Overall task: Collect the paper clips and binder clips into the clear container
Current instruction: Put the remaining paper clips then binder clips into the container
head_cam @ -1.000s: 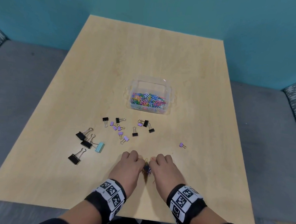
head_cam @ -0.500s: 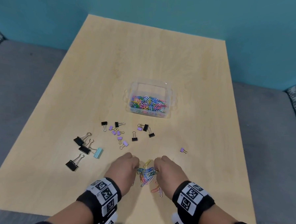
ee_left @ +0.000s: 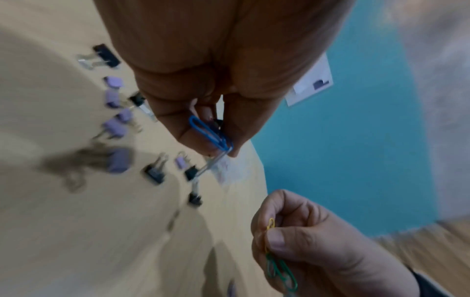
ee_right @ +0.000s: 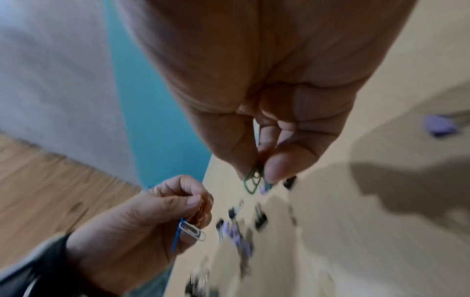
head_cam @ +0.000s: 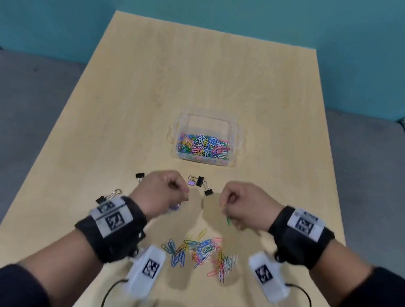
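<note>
The clear container [head_cam: 234,145] holds many coloured paper clips in the middle of the wooden table [head_cam: 130,83]. My left hand [head_cam: 164,193] is raised over the table and pinches a few paper clips [ee_left: 211,132], blue ones showing. My right hand [head_cam: 243,204] pinches green and yellow paper clips [ee_left: 277,263] beside it. A loose heap of coloured paper clips [head_cam: 198,251] lies on the table below both hands. Black binder clips [head_cam: 204,186] and a purple binder clip [head_cam: 191,183] lie between the hands and the container.
More black binder clips [head_cam: 110,195] lie left of my left wrist, partly hidden by the wrist band. A grey sofa [head_cam: 28,102] surrounds the table and a teal wall [head_cam: 227,11] stands behind. The table's near edge is close to my forearms.
Both hands rose off the table and moved apart and forward, each pinching a few paper clips. The rest of the heap stays behind on the table. The camera view moved closer.
</note>
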Available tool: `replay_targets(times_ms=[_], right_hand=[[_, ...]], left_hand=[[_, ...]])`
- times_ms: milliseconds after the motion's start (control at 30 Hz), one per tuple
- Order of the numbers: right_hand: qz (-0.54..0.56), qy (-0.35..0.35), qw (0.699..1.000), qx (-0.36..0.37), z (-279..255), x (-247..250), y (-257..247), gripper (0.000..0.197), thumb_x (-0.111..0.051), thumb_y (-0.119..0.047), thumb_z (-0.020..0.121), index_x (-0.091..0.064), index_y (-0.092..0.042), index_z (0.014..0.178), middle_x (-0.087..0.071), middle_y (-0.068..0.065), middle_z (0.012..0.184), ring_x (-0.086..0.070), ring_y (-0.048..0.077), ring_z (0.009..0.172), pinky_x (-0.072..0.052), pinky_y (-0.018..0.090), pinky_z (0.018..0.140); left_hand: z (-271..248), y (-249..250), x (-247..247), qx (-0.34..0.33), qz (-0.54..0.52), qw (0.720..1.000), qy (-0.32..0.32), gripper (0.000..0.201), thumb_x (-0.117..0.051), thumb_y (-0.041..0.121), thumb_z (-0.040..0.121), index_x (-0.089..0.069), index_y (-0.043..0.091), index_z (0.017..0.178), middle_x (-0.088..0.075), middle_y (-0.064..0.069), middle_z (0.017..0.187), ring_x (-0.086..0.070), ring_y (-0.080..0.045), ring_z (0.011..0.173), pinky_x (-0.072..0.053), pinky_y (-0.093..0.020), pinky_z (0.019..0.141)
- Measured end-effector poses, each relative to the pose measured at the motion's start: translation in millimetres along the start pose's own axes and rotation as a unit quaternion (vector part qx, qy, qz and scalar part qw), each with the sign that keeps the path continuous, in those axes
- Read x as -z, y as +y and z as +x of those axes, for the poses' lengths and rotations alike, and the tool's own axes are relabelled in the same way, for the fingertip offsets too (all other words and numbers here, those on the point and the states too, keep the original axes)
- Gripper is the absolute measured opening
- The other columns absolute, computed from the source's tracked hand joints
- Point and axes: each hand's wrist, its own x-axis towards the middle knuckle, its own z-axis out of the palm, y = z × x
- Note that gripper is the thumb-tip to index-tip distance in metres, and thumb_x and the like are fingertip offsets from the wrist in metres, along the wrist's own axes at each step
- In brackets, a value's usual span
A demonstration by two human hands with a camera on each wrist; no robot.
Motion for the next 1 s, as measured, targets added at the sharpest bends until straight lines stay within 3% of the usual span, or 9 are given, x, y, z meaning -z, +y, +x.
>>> replay_targets(times_ms=[167,267,400,467,533,733,833,933,1000], right_hand=[[0.063,0.134,0.988,0.039,58.4,44.8,-45.5,0.020,-0.063,0.011,0.076,-0.056,-0.007,0.075,-0.056,0.011,0.059,-0.053,0.014,0.039,-0.044,0.022,0.041],[0.073,0.188,0.979,0.024,87.7,53.8,-62.7,0.018,-0.065,0.007,0.077,-0.057,-0.009,0.074,-0.062,0.012,0.064,-0.059,0.018,0.048,-0.057,0.036,0.057],[0.089,0.198,0.976,0.017,100.9,50.2,-72.6,0.009,-0.066,-0.006,0.083,-0.058,-0.011,0.082,-0.062,0.010,0.073,-0.066,0.025,0.064,-0.059,0.044,0.072],[-0.054,0.202,0.978,0.023,93.0,49.0,-70.0,0.018,-0.065,-0.023,0.084,-0.061,-0.014,0.100,-0.065,0.007,0.092,-0.066,0.026,0.084,-0.054,0.043,0.082],[-0.224,0.202,0.952,0.048,70.1,46.7,-60.3,0.031,-0.057,-0.029,0.088,-0.059,-0.016,0.116,-0.062,0.006,0.109,-0.062,0.026,0.093,-0.049,0.037,0.085],[-0.456,0.068,0.870,0.175,-28.3,5.8,21.2,0.010,-0.054,-0.022,0.086,-0.055,-0.018,0.095,-0.055,0.007,0.094,-0.054,0.031,0.085,-0.049,0.042,0.068],[-0.542,-0.004,0.813,0.211,-66.1,-17.6,69.2,0.022,-0.065,-0.015,0.070,-0.047,-0.020,0.083,-0.057,0.008,0.088,-0.052,0.028,0.070,-0.048,0.037,0.052],[-0.607,-0.073,0.757,0.230,-92.1,-41.4,94.8,0.014,-0.057,-0.020,0.066,-0.053,-0.021,0.079,-0.061,0.010,0.099,-0.054,0.026,0.075,-0.048,0.033,0.056],[-0.619,-0.096,0.743,0.236,-97.6,-55.4,98.3,0.010,-0.054,-0.025,0.067,-0.053,-0.023,0.077,-0.057,0.004,0.089,-0.052,0.025,0.075,-0.046,0.032,0.056]], left_hand=[[69.9,47.9,15.6,-0.019,-0.024,0.994,0.106,0.023,-0.065,-0.010,0.073,-0.063,0.010,0.062,-0.058,-0.006,0.053,-0.051,-0.014,0.040,-0.042,-0.021,0.042],[100.6,66.1,14.2,-0.023,-0.001,0.990,0.141,0.022,-0.068,-0.005,0.074,-0.063,0.013,0.061,-0.060,-0.003,0.050,-0.056,-0.014,0.041,-0.051,-0.029,0.050],[110.1,74.2,11.0,-0.012,-0.006,0.990,0.138,0.017,-0.066,0.005,0.081,-0.064,0.015,0.067,-0.063,-0.006,0.063,-0.063,-0.023,0.056,-0.059,-0.046,0.072],[100.7,66.7,16.0,-0.019,0.025,0.991,0.126,0.009,-0.066,0.014,0.082,-0.066,0.019,0.075,-0.065,-0.004,0.072,-0.065,-0.025,0.067,-0.058,-0.044,0.076],[81.7,53.9,23.9,-0.052,0.119,0.985,0.115,0.004,-0.066,0.024,0.083,-0.067,0.021,0.085,-0.066,0.002,0.081,-0.065,-0.021,0.076,-0.055,-0.037,0.078],[-27.9,-29.2,21.8,-0.097,0.313,0.945,0.002,0.020,-0.054,0.042,0.082,-0.063,0.025,0.081,-0.058,0.008,0.081,-0.058,-0.011,0.074,-0.045,-0.028,0.074],[-70.5,-82.0,7.7,-0.088,0.413,0.905,-0.042,0.017,-0.051,0.041,0.080,-0.048,0.026,0.073,-0.048,0.008,0.081,-0.054,-0.015,0.069,-0.044,-0.030,0.064],[-99.5,-111.9,-12.0,-0.163,0.437,0.881,-0.078,0.023,-0.047,0.041,0.079,-0.044,0.025,0.062,-0.046,0.012,0.071,-0.055,-0.010,0.061,-0.043,-0.024,0.055],[-107.8,-118.8,-28.6,-0.214,0.445,0.862,-0.116,0.019,-0.050,0.042,0.081,-0.056,0.028,0.070,-0.050,0.014,0.077,-0.054,-0.007,0.068,-0.042,-0.020,0.063]])
